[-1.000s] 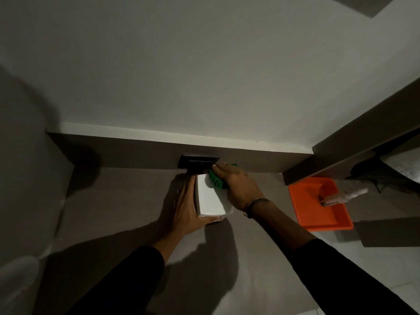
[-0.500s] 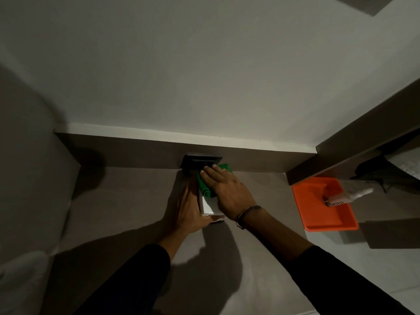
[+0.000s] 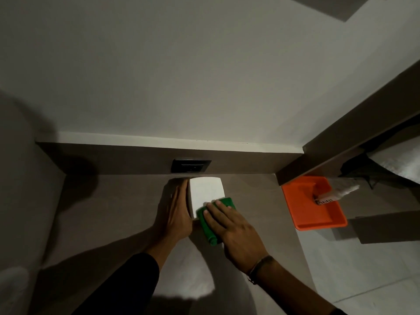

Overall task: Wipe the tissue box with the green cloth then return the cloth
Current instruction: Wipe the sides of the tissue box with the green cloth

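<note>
A white tissue box (image 3: 206,190) stands on the brown counter close to the back wall. My left hand (image 3: 178,208) lies flat against the box's left side and steadies it. My right hand (image 3: 231,230) presses the green cloth (image 3: 208,223) onto the near end of the box's top, fingers spread over the cloth. The cloth's near edge is rolled and hangs over the front of the box. The far half of the box's top shows bare white.
A black wall socket (image 3: 190,165) sits on the brown backsplash just behind the box. An orange tray (image 3: 318,214) with a white tube (image 3: 336,194) lies to the right. A raised brown ledge (image 3: 341,142) runs along the right side.
My right hand has dragged the green cloth from the far end of the box's top toward me to its near end. My left hand stays on the box's left side.
</note>
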A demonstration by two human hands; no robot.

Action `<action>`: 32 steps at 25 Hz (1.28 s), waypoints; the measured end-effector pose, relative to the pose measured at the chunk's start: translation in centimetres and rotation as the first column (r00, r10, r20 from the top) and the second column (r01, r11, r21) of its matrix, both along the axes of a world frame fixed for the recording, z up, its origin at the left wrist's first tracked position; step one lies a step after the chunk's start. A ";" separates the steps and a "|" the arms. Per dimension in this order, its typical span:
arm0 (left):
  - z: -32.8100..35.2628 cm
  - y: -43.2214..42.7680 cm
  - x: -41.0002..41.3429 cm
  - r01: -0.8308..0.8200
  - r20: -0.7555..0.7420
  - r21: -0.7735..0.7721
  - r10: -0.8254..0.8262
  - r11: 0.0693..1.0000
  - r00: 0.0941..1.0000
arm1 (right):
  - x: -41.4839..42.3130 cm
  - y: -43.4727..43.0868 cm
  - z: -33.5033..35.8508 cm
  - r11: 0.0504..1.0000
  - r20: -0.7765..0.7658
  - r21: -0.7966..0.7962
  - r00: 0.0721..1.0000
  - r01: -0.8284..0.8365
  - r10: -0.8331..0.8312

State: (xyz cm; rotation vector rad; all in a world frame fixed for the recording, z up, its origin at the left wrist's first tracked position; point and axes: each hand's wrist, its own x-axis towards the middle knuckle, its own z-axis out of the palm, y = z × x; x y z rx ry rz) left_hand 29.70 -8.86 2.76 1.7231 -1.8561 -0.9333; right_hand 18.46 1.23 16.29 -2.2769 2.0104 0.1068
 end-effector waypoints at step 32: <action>10.4 -1.9 -3.2 0.590 0.445 -0.150 -0.479 0.793 0.757 | -6.4 1.2 -5.9 0.462 0.388 0.827 -0.920 0.321 -0.055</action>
